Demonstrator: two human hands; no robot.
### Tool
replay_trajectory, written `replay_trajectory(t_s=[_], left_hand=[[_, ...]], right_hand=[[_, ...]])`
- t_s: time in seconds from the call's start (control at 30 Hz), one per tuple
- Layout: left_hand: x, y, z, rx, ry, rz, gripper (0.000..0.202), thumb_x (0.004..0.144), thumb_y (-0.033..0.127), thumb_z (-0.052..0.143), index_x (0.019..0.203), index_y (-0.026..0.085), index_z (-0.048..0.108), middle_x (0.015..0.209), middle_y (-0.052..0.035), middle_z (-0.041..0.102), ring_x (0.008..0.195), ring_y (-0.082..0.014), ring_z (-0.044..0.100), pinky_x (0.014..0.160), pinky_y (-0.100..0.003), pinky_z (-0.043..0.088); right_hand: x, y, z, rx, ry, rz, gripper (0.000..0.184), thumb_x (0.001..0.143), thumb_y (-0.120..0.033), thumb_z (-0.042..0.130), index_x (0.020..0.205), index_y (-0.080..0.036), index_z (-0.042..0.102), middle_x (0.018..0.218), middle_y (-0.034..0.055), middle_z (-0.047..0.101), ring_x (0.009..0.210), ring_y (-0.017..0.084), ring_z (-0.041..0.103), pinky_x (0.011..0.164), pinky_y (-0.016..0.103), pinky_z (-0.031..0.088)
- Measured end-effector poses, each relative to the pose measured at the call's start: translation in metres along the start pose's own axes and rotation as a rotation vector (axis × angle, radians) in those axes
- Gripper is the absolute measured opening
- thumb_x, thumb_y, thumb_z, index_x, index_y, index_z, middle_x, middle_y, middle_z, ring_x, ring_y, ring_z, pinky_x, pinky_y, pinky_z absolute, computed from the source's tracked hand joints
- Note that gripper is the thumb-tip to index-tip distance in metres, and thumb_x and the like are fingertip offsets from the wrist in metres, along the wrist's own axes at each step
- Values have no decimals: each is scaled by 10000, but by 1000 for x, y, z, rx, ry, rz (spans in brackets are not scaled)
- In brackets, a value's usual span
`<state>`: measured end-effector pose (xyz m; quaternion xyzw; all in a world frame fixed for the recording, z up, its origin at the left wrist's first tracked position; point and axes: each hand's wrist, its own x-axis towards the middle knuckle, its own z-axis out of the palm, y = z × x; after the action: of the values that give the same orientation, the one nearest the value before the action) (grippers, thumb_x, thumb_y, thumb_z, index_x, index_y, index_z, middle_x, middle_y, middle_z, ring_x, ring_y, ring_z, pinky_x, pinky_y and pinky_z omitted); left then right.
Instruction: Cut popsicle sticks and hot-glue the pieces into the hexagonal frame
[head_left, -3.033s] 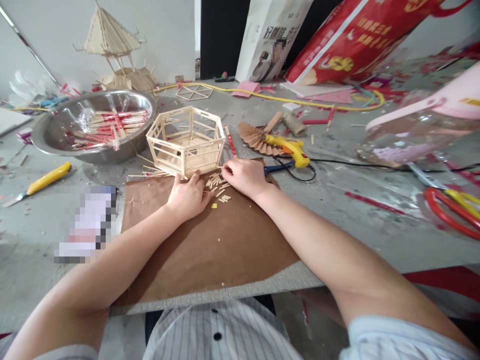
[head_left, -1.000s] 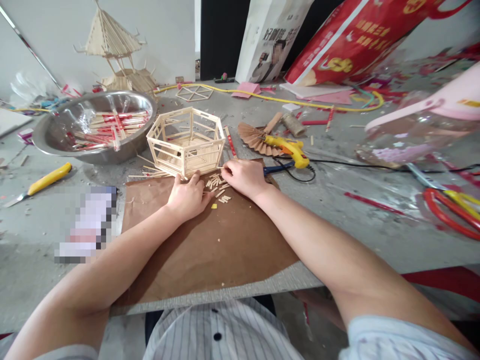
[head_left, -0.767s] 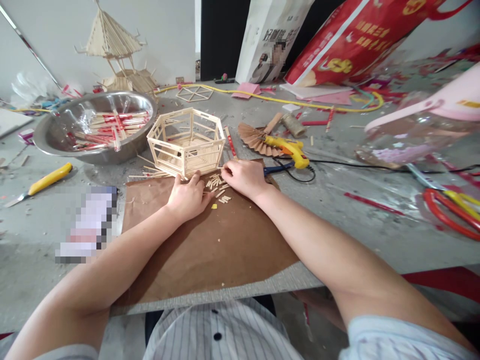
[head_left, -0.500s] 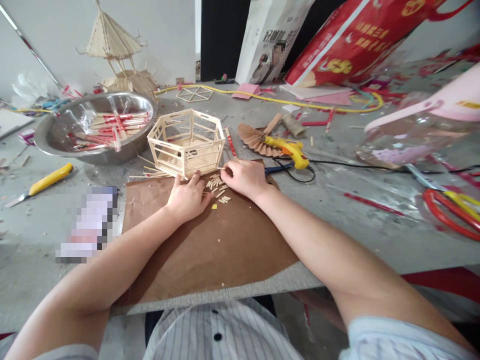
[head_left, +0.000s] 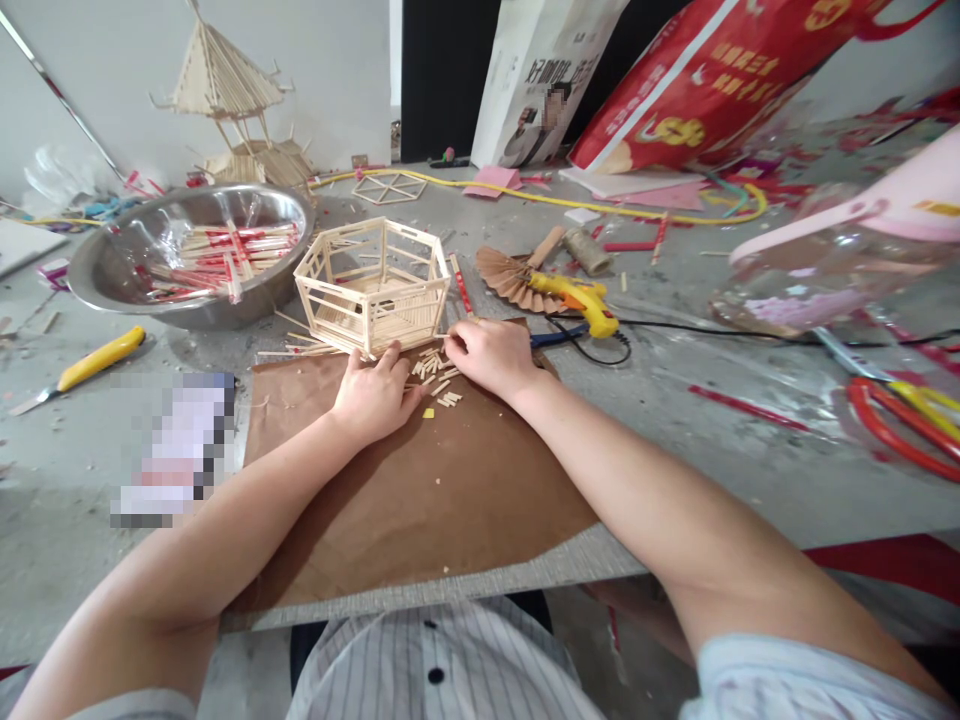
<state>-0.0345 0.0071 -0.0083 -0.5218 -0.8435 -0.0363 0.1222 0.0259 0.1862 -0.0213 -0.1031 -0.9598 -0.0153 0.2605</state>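
A six-sided frame of thin wooden sticks, open at the top, stands at the back edge of a brown sheet. My left hand lies in front of it with fingers stretched out, the fingertips at its lower front edge. By the frame's lower right corner, my right hand is closed in a pinch. A short stick end pokes out from its fingertips toward the frame; the rest is hidden. Between both hands lies a loose pile of short cut stick pieces, with a small yellow scrap below.
A steel bowl of red-and-wood sticks stands left, behind a yellow utility knife and a phone. Right are a yellow glue gun with its black cord, scissors and a pink-lidded container. A stick pagoda stands behind.
My right hand has shifted very slightly to the right. My left hand and the stick frame look unchanged.
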Motion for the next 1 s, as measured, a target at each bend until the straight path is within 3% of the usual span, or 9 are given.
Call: replay_trajectory(t_s=[1.0], left_hand=[[2,2,2,37,-3,2,406,854,436,355,963,129,596,1271,-157,492,1016,-260,570,932,-449,322]], right_hand=[[1,0,3,-13,-12,-23,277,815,-252,399,768,-157,656,743,68,674,670,162,570,538,272,237]])
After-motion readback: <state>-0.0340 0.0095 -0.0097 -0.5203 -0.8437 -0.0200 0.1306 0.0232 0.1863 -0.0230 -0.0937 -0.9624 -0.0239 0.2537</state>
